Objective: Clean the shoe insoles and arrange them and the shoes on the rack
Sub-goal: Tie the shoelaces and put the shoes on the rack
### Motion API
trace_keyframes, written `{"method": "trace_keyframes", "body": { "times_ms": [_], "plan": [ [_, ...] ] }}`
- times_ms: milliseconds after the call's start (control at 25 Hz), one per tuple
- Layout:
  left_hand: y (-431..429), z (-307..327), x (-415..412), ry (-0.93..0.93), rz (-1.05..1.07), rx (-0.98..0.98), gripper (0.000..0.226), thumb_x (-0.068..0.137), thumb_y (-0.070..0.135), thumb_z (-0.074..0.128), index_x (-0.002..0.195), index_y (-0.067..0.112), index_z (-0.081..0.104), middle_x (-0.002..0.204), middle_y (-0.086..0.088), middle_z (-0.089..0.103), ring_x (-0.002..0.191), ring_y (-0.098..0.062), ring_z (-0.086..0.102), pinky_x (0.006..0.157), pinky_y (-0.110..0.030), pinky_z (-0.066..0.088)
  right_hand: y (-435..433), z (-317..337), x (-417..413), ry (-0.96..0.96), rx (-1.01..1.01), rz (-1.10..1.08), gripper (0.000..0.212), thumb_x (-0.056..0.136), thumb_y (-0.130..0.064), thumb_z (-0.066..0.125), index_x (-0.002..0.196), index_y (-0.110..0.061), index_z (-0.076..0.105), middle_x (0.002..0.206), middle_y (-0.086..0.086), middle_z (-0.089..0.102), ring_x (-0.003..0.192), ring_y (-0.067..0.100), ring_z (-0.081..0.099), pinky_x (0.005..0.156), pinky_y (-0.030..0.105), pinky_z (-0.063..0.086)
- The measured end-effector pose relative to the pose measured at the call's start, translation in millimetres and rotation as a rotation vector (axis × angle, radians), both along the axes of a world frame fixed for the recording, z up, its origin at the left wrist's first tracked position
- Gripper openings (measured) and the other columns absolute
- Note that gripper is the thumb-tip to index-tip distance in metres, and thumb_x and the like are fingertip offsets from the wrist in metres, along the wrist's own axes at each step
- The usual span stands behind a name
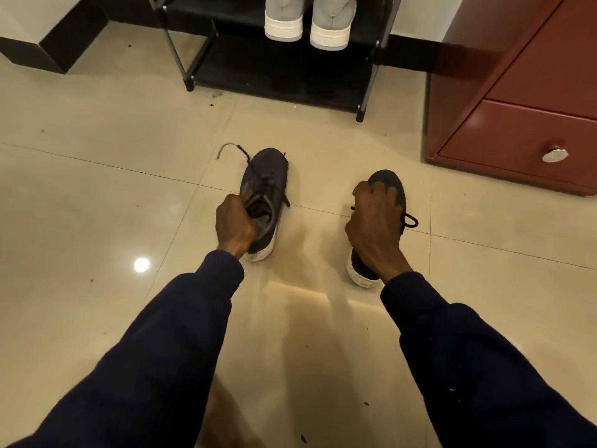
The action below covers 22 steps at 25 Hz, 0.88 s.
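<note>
Two dark grey sneakers with white soles stand on the tiled floor, toes pointing away from me. My left hand [233, 225] grips the left sneaker [266, 176] at the collar, fingers curled into its opening. My right hand [374, 225] lies over the top of the right sneaker [392, 184], its fingers curled round the upper near the laces. Most of the right sneaker is hidden under that hand. No insole shows. The black shoe rack [277, 88] stands a little beyond both sneakers.
A pair of grey high-tops with white soles [308, 24] sits on the rack's upper shelf. A dark red drawer cabinet [523, 130] stands at the right. A black-based wall corner [55, 50] juts out at the far left. Small dirt specks dot the floor.
</note>
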<state>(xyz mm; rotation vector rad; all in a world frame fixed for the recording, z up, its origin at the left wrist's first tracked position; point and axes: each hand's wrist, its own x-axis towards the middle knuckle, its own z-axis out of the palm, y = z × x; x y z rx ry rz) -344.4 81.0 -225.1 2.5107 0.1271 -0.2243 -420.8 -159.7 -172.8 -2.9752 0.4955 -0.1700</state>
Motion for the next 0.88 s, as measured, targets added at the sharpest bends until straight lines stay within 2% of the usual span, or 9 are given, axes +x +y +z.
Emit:
{"method": "trace_keyframes", "body": {
  "times_ms": [160,240,360,440,520,640,720,760,880],
  "plan": [
    [-12,4,-29,-0.034,-0.009,-0.119,0.054,0.081,0.026,0.085,0.130,0.012,0.066,0.119,-0.003,0.069,0.102,-0.014,0.062,0.079,-0.024,0.050,12,-26,0,-0.049,0.325,0.123,0.028,0.077,0.006,0.064,0.101,-0.007,0.065,0.098,0.011,0.064,0.092,0.027,0.058,0.074,0.040,0.053],
    [-25,5,-53,-0.039,-0.012,-0.196,0.046,0.086,0.022,0.080,0.128,0.009,0.064,0.121,-0.007,0.066,0.103,-0.020,0.062,0.082,-0.029,0.054,17,-37,-4,-0.021,0.449,0.149,0.028,0.082,0.002,0.063,0.109,-0.008,0.064,0.105,0.010,0.065,0.096,0.025,0.061,0.078,0.038,0.055],
    [-53,4,-97,-0.026,-0.152,-0.079,0.049,0.084,0.016,0.078,0.130,0.019,0.063,0.121,-0.009,0.056,0.102,-0.034,0.060,0.085,-0.038,0.057,21,-43,-15,0.066,0.579,0.108,0.034,0.087,-0.003,0.057,0.120,-0.002,0.058,0.115,0.016,0.063,0.102,0.031,0.060,0.085,0.042,0.055],
    [-66,7,-115,0.049,-0.180,-0.075,0.056,0.080,0.015,0.080,0.132,0.021,0.059,0.120,-0.007,0.048,0.100,-0.032,0.060,0.086,-0.036,0.058,21,-48,-21,0.121,0.599,0.074,0.029,0.090,-0.005,0.057,0.118,0.002,0.057,0.113,0.019,0.063,0.099,0.035,0.061,0.082,0.048,0.056],
    [-72,10,-114,0.139,-0.126,-0.120,0.056,0.080,0.018,0.079,0.131,0.022,0.055,0.121,-0.003,0.044,0.098,-0.025,0.059,0.083,-0.032,0.056,19,-52,-28,0.137,0.589,0.086,0.022,0.092,-0.009,0.057,0.112,0.000,0.059,0.105,0.016,0.067,0.091,0.031,0.064,0.077,0.047,0.058],
    [-70,18,-94,0.033,-0.204,-0.187,0.035,0.075,0.028,0.060,0.110,0.028,0.063,0.111,-0.002,0.059,0.094,-0.025,0.064,0.073,-0.032,0.054,12,-58,-33,0.134,0.618,0.115,0.014,0.088,-0.006,0.057,0.099,-0.003,0.066,0.083,0.010,0.070,0.075,0.023,0.067,0.068,0.043,0.060],
    [-64,22,-76,0.017,-0.280,-0.187,0.027,0.078,0.019,0.054,0.100,0.024,0.068,0.099,-0.001,0.066,0.095,-0.026,0.065,0.078,-0.034,0.055,8,-59,-35,0.156,0.631,0.137,0.011,0.085,-0.003,0.058,0.081,-0.007,0.067,0.073,0.005,0.068,0.065,0.019,0.066,0.062,0.044,0.060],
    [-62,26,-68,0.043,-0.284,-0.219,0.026,0.082,0.014,0.053,0.101,0.023,0.069,0.100,-0.001,0.066,0.097,-0.027,0.064,0.084,-0.036,0.055,6,-59,-35,0.170,0.620,0.140,0.013,0.084,-0.004,0.060,0.075,-0.009,0.066,0.071,0.003,0.066,0.063,0.018,0.065,0.061,0.045,0.060],
    [-51,25,-44,0.081,-0.382,-0.203,0.035,0.091,0.016,0.060,0.124,0.021,0.070,0.124,-0.007,0.061,0.114,-0.029,0.061,0.096,-0.048,0.055,5,-60,-37,0.173,0.627,0.131,0.011,0.080,-0.009,0.062,0.069,-0.010,0.063,0.067,0.002,0.064,0.059,0.019,0.062,0.057,0.045,0.058]
  ]
}}
